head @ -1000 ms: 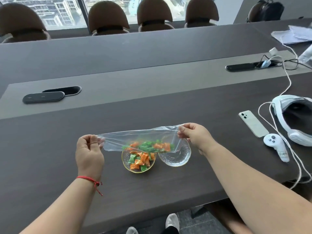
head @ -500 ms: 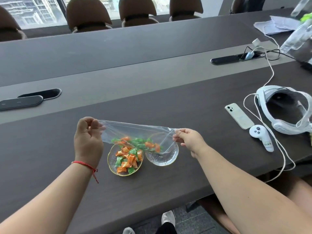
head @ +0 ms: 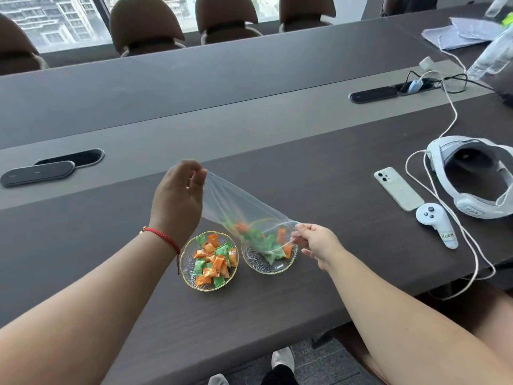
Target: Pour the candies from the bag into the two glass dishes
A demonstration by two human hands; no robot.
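A clear plastic bag [head: 236, 202] slopes down from upper left to lower right. My left hand [head: 177, 198] pinches its raised closed end. My right hand [head: 316, 241] pinches the low open end over the right glass dish [head: 273, 266]. Orange and green wrapped candies [head: 263, 241] are sliding out of the bag into that dish. The left glass dish [head: 186, 269], gold-rimmed, holds a heap of orange and green candies [head: 212, 259]. Both dishes stand side by side on the dark table near its front edge.
A white phone [head: 398, 188], a white controller [head: 435, 223] and a white headset [head: 474, 176] with cables lie to the right. Black cable hatches [head: 39, 173] sit on the grey centre strip. Chairs line the far side. A water bottle and papers lie at the far right.
My left hand has lifted the bag's closed end while my right hand lowered the open end over the right dish. Candies have slid from the bag's middle into that dish.
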